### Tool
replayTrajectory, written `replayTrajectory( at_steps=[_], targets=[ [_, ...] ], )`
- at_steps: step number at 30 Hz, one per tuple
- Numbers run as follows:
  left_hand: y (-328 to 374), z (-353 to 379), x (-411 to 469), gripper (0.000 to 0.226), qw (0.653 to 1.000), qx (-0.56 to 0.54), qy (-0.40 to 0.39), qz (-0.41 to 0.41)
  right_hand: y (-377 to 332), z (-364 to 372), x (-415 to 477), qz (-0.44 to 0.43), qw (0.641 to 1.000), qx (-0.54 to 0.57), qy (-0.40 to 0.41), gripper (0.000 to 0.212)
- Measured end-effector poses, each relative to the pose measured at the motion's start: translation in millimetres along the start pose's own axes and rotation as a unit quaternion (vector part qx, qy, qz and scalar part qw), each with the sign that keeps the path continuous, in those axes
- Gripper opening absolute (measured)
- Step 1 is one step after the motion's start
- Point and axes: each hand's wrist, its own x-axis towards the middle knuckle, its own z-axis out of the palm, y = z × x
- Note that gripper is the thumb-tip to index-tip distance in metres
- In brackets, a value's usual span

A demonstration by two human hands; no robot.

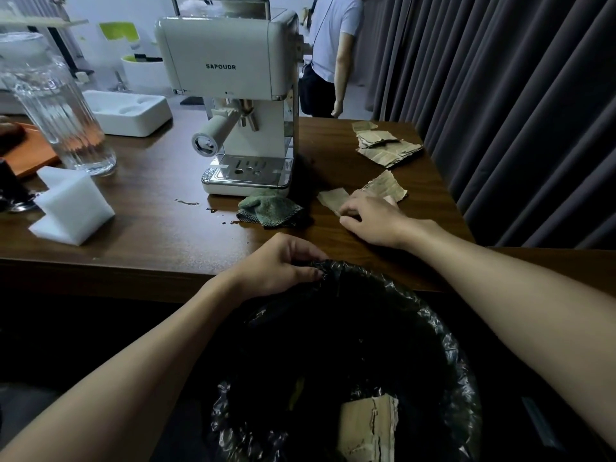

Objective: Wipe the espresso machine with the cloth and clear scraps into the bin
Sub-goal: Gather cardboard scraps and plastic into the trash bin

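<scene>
Cloth [270,208] lies beside the espresso machine [230,95]; one scrap [370,425] is binned. Left hand [280,265] pinches the bin liner [443,328], right hand [373,218] grips near scraps [333,199]. The far pile [386,148] remains.

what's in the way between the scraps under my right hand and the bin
Nothing visible. The right hand is on the near scraps; bare table runs from them to the edge, where the left hand grips the bin at its rim. The cloth lies left of that path.
</scene>
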Motion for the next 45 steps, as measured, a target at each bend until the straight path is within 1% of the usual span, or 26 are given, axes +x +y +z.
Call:
replayTrajectory(
  at_steps=[2,3,6,8,11,14,16,18,20,22,23,24,25,26,27,29,30,31,33,35,37,39,41,43,45],
  targets=[
    [-0.3,-0.6,-0.2,0.022,1.0,0.001,0.001,-0.004,0.1,-0.4,-2.7,0.003,0.999,0.008,0.047,0.027],
    [-0.4,-0.9,-0.4,0.022,1.0,0.002,0.0,-0.006,0.6,0.1,-4.1,0.01,0.998,0.01,0.058,0.026],
    [0.1,-0.7,-1.2,0.022,1.0,0.004,0.002,-0.006,2.5,3.1,-7.8,0.037,0.999,0.01,0.033,0.02],
    [1.4,0.0,-2.1,0.022,1.0,0.008,0.005,-0.003,3.1,4.3,-11.1,0.047,0.998,0.02,0.04,0.02],
    [2.2,0.0,-2.2,0.021,1.0,0.019,0.007,-0.001,1.9,4.3,-15.2,0.061,0.996,0.034,0.064,0.029],
    [1.6,-0.4,-1.7,0.022,1.0,0.024,0.013,-0.006,-1.8,0.8,-18.3,0.116,0.989,0.08,0.033,0.056],
    [1.3,0.6,-1.9,0.023,1.0,0.021,0.014,-0.007,-4.5,-3.9,-21.9,0.137,0.982,0.126,0.015,0.066],
    [0.5,0.0,-2.3,0.022,1.0,0.02,0.016,-0.007,-5.7,-8.7,-26.3,0.148,0.966,0.212,0.026,0.062],
    [0.4,-0.9,-2.7,0.021,1.0,0.022,0.013,-0.007,-7.7,-15.7,-34.5,0.148,0.943,0.294,0.049,0.049],
    [0.3,-0.9,-2.5,0.02,1.0,0.025,0.012,-0.007,-9.4,-27.0,-45.4,0.122,0.925,0.352,0.071,0.036],
    [-0.3,-0.5,-2.1,0.02,1.0,0.024,0.015,-0.006,-10.6,-33.7,-52.2,0.104,0.908,0.401,0.069,0.032],
    [-0.5,-0.2,-1.8,0.02,1.0,0.022,0.019,-0.006,-13.1,-41.4,-60.1,0.088,0.882,0.46,0.049,0.03],
    [-1.1,0.3,-1.6,0.021,1.0,0.019,0.022,-0.004,-15.4,-47.9,-68.2,0.073,0.857,0.51,0.009,0.03],
    [-1.7,0.5,-1.3,0.021,1.0,0.019,0.023,-0.001,-18.3,-53.5,-76.1,0.057,0.84,0.537,-0.045,0.031],
    [-2.6,0.4,-1.0,0.021,0.999,0.027,0.022,0.005,-21.2,-56.4,-83.6,0.04,0.838,0.533,-0.106,0.031],
    [-3.3,0.5,-0.6,0.019,0.999,0.042,0.02,0.017,-23.8,-55.1,-92.1,0.022,0.851,0.482,-0.206,0.031],
    [-2.8,0.6,-0.9,0.019,0.999,0.042,0.023,0.017,-23.7,-53.2,-94.2,0.022,0.859,0.458,-0.226,0.03],
    [-2.3,0.2,-1.3,0.019,0.999,0.041,0.026,0.014,-22.8,-51.8,-94.6,0.023,0.866,0.447,-0.224,0.029],
    [-0.8,-1.5,-1.9,0.019,0.999,0.041,0.021,0.003,-18.4,-50.5,-91.4,0.032,0.871,0.455,-0.184,0.026],
    [-0.1,-2.7,-2.3,0.02,0.999,0.033,0.009,-0.002,-13.1,-48.2,-84.2,0.048,0.88,0.459,-0.116,0.019],
    [-0.3,-3.3,-1.8,0.02,1.0,0.022,0.006,-0.001,-4.4,-41.9,-71.7,0.065,0.916,0.396,-0.025,0.017],
    [-1.0,-3.1,-0.9,0.02,1.0,0.015,0.01,-0.006,8.3,-33.6,-54.8,0.078,0.951,0.297,0.03,0.029],
    [-1.4,-2.2,-0.1,0.021,1.0,0.012,0.013,-0.008,19.7,-27.7,-40.1,0.101,0.971,0.214,0.037,0.046],
    [-1.5,-1.3,0.3,0.022,1.0,0.007,0.016,-0.007,27.5,-23.6,-28.0,0.137,0.977,0.16,0.023,0.059],
    [-0.8,-0.2,0.1,0.023,1.0,0.004,0.018,-0.006,31.1,-20.2,-20.1,0.153,0.979,0.132,0.002,0.067]
  ],
)
